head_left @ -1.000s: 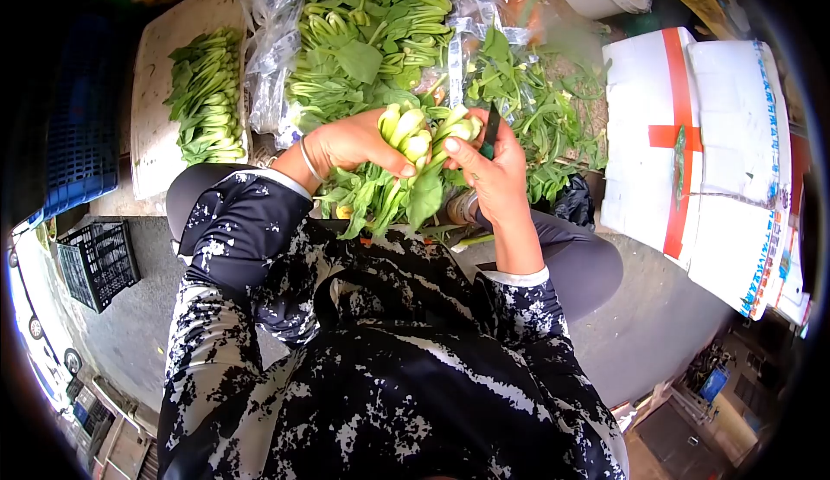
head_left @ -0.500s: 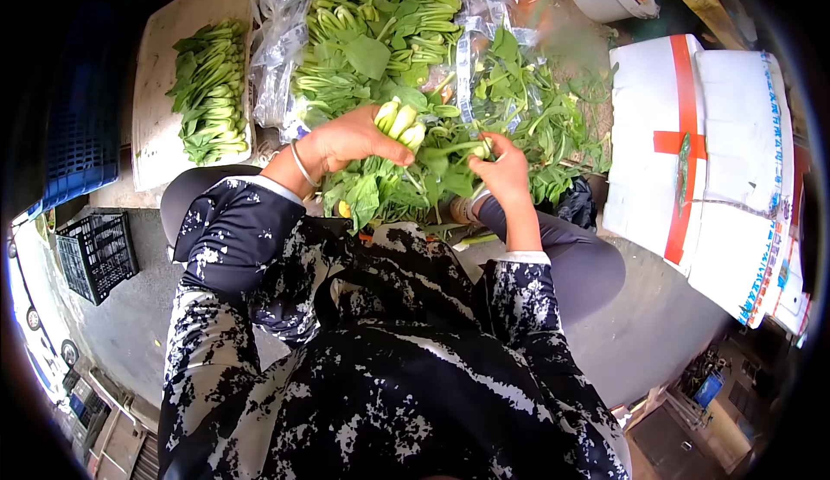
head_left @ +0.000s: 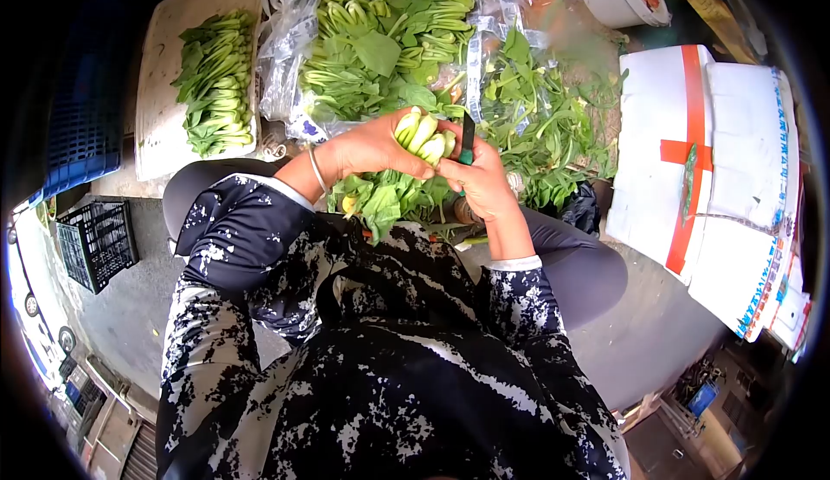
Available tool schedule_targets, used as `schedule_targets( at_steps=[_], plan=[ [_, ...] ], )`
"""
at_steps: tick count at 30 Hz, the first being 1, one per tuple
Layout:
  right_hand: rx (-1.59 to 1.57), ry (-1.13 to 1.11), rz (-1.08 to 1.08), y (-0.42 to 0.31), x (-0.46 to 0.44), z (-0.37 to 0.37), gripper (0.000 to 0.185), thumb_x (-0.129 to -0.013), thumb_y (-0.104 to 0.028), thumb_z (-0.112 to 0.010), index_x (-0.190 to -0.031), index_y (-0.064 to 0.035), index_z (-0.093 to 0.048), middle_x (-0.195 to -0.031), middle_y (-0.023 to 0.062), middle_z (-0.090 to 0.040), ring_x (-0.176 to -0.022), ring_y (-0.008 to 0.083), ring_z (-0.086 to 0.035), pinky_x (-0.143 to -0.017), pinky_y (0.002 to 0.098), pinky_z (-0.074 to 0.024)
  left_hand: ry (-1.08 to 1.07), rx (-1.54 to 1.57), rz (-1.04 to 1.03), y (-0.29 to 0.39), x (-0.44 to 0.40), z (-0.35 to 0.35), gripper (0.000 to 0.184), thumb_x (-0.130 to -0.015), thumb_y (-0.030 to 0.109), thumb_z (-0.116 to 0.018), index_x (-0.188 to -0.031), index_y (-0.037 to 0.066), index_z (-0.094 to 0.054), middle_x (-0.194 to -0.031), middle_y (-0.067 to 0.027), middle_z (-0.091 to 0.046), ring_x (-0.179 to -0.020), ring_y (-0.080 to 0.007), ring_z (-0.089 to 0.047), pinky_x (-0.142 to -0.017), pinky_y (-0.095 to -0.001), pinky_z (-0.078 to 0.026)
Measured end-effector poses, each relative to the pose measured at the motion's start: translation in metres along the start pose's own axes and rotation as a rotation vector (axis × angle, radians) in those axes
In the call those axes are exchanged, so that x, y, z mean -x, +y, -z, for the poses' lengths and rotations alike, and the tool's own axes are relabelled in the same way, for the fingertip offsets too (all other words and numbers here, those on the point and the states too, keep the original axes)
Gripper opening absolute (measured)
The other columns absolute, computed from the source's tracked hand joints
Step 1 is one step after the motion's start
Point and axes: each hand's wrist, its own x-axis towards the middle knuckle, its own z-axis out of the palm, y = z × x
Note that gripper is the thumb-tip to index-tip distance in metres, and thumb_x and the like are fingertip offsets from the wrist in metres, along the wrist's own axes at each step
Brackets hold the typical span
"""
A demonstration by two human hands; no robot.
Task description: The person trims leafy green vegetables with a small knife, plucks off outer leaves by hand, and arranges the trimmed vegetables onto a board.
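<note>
Pale-stemmed green leafy bunch [head_left: 422, 137] sits in the curled left hand [head_left: 370, 149], while the right hand [head_left: 484, 182], closed around a dark-bladed, green-handled knife [head_left: 468, 137], seems to be trimming, which calls next for a steady hold.

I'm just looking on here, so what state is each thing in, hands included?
Bunch of greens: held, pale stems together
Left hand: closed on the bunch
Knife: held, blade bare
Right hand: closed on the knife
Greens at far left: laid in a row
Loose leaves: scattered
Plastic wrapping: crumpled
White box: taped
</note>
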Motion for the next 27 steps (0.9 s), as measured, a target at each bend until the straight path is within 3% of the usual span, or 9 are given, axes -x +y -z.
schedule_targets(
  at_steps=[4,5,9,12,16,19,21,25,27],
  plan=[
    [0.332,0.03,0.102,-0.007,-0.012,0.007,0.053,-0.073,-0.005,-0.068,-0.122,-0.0068,-0.05,-0.098,0.0034,-0.057,-0.066,0.0066,-0.051,-0.051,0.0161,-0.0392,-0.032,0.056,0.067,0.006,0.001,0.002,0.055,-0.066,-0.002,-0.073,-0.114,0.002,-0.046,-0.102,-0.0053,-0.058,-0.095,-0.0148,-0.056,-0.079,-0.0274,-0.048],
    [0.114,0.068,0.03,0.001,-0.023,0.028,0.057,-0.07,-0.009,-0.071,-0.123,-0.0086,-0.05,-0.104,0.007,-0.056,-0.068,0.0068,-0.053,-0.045,0.0156,-0.0341,-0.058,0.035,0.103,0.0,-0.002,0.01,0.054,-0.066,-0.001,-0.073,-0.112,0.002,-0.045,-0.101,-0.0076,-0.059,-0.091,-0.0175,-0.059,-0.078,-0.0282,-0.049],
    [0.517,0.777,-0.221,0.043,-0.094,0.078,0.03,-0.075,-0.021,-0.07,-0.092,0.0007,-0.061,-0.068,0.0046,-0.061,-0.047,0.01,-0.051,-0.036,0.0213,-0.0302,0.202,-0.036,-0.018,-0.004,-0.006,0.019,0.069,-0.067,0.0,-0.073,-0.119,0.005,-0.029,-0.095,-0.0106,-0.057,-0.087,-0.0218,-0.061,-0.077,-0.0326,-0.05],
    [0.159,0.831,-0.274,0.065,-0.121,0.088,0.026,-0.073,-0.016,-0.071,-0.086,0.0017,-0.058,-0.06,0.0043,-0.059,-0.042,0.0115,-0.051,-0.037,0.0199,-0.0307,0.339,0.006,-0.023,-0.002,-0.005,0.023,0.093,-0.057,0.007,-0.081,-0.126,-0.003,-0.02,-0.108,-0.0117,-0.05,-0.102,-0.0192,-0.05,-0.088,-0.0285,-0.042],
    [0.131,0.769,-0.277,0.063,-0.117,0.088,0.026,-0.072,-0.015,-0.072,-0.088,0.0001,-0.058,-0.065,0.0048,-0.061,-0.046,0.0101,-0.053,-0.036,0.0196,-0.0309,0.443,0.018,-0.042,0.005,-0.001,0.02,0.083,-0.057,0.006,-0.08,-0.124,-0.003,-0.032,-0.112,-0.0113,-0.049,-0.102,-0.0173,-0.051,-0.086,-0.0276,-0.043],
    [0.175,0.661,-0.021,0.037,-0.089,0.073,0.021,-0.073,-0.011,-0.072,-0.086,-0.0004,-0.06,-0.077,0.0053,-0.063,-0.056,0.0082,-0.056,-0.041,0.0191,-0.0362,0.303,-0.062,0.068,0.015,-0.001,0.022,0.066,-0.058,0.007,-0.079,-0.115,-0.002,-0.047,-0.121,-0.0109,-0.044,-0.103,-0.0163,-0.051,-0.086,-0.0273,-0.044],
    [0.245,0.557,0.1,0.022,-0.066,0.056,0.021,-0.073,-0.009,-0.071,-0.088,0.0012,-0.061,-0.077,0.0058,-0.063,-0.057,0.0085,-0.056,-0.044,0.0197,-0.0393,0.372,-0.195,0.039,0.018,0.005,0.011,0.061,-0.062,0.002,-0.075,-0.117,0.001,-0.048,-0.096,-0.0026,-0.057,-0.086,-0.0112,-0.055,-0.079,-0.024,-0.046],
    [0.229,0.292,0.32,0.011,-0.033,0.025,0.026,-0.074,-0.007,-0.07,-0.094,0.0061,-0.06,-0.08,0.0069,-0.063,-0.059,0.0094,-0.056,-0.054,0.0218,-0.046,0.202,-0.473,-0.201,0.01,0.003,0.004,0.063,-0.06,0.004,-0.073,-0.118,0.001,-0.048,-0.096,-0.0002,-0.057,-0.086,-0.0074,-0.052,-0.079,-0.0219,-0.044],
    [0.233,0.318,0.274,0.004,-0.022,0.014,0.027,-0.074,-0.008,-0.07,-0.094,0.0063,-0.059,-0.08,0.0071,-0.063,-0.06,0.0092,-0.056,-0.054,0.0218,-0.0459,0.14,-0.346,-0.052,0.014,0.006,-0.002,0.057,-0.06,0.006,-0.075,-0.112,0.001,-0.051,-0.096,-0.0002,-0.057,-0.085,-0.0079,-0.052,-0.078,-0.0225,-0.045]
  ],
)
